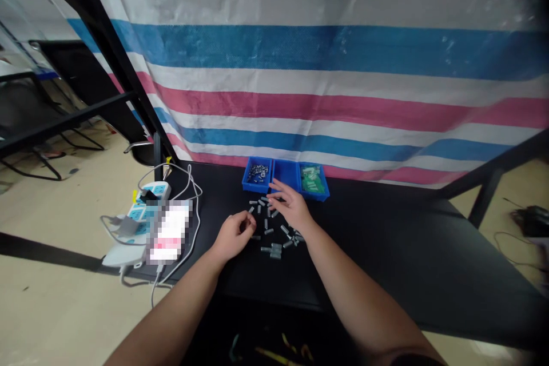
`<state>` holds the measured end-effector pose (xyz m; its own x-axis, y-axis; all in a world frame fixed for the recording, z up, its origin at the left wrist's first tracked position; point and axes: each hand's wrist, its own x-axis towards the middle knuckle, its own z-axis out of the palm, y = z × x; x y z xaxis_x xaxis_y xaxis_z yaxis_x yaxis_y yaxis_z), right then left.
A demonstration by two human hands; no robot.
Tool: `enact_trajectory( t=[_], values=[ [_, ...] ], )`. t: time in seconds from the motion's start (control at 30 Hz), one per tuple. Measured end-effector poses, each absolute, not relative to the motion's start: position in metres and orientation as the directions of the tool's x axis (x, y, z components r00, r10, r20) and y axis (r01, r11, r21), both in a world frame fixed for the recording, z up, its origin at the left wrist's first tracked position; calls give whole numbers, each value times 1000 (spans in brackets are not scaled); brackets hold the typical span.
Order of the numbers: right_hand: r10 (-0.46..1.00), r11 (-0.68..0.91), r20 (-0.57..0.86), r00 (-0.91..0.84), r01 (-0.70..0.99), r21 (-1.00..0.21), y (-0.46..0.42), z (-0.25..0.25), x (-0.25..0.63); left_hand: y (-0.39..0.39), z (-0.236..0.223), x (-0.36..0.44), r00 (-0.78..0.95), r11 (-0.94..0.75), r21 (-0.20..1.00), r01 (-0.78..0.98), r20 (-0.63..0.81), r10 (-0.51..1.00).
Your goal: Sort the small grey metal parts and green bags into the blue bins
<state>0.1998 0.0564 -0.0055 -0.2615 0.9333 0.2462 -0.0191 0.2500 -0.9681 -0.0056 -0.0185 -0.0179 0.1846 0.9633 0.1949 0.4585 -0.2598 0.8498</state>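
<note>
My left hand (pixel 234 235) is closed in a pinch at the left side of a scatter of small grey metal cylinders (pixel 275 250). One small grey piece (pixel 251 210) shows right by its fingertips; whether it is gripped or lies behind them I cannot tell. My right hand (pixel 294 207) hovers over the scatter with its fingers stretched apart, its fingertips just in front of the blue divided bins. In the left bin (pixel 256 187) lie many small shiny metal parts. Green and pale packets (pixel 312 179) fill the right bin. The middle blue bin (pixel 286 170) is partly covered by my right hand.
At the left of the black table (pixel 377 246) lie a white power strip (pixel 139 214), looped white cables (pixel 198 206) and a phone-like device with a blurred screen (pixel 169 234). A striped plastic sheet (pixel 326 51) hangs behind. Black frame posts (pixel 115 40) stand at both sides.
</note>
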Motion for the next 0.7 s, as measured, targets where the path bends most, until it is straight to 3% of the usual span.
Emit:
enact_trajectory(
  t=[0.07,0.17,0.33,0.5,0.7],
  values=[
    [933,310,286,-219,83,-947,55,-4,203,-18,-18,-6,195,-262,848,461,191,962],
    [910,407,337,-242,365,-837,53,4,219,-18,-19,-7,196,-262,845,466,190,962],
    [874,474,210,-439,668,-574,51,20,247,-18,-20,-6,193,-265,841,472,195,962],
    [912,370,11,-410,811,-453,52,19,252,-18,-19,-5,194,-267,832,486,195,961],
    [941,285,-51,-335,863,-417,53,15,251,-18,-20,-6,191,-264,830,490,194,962]
  ],
)
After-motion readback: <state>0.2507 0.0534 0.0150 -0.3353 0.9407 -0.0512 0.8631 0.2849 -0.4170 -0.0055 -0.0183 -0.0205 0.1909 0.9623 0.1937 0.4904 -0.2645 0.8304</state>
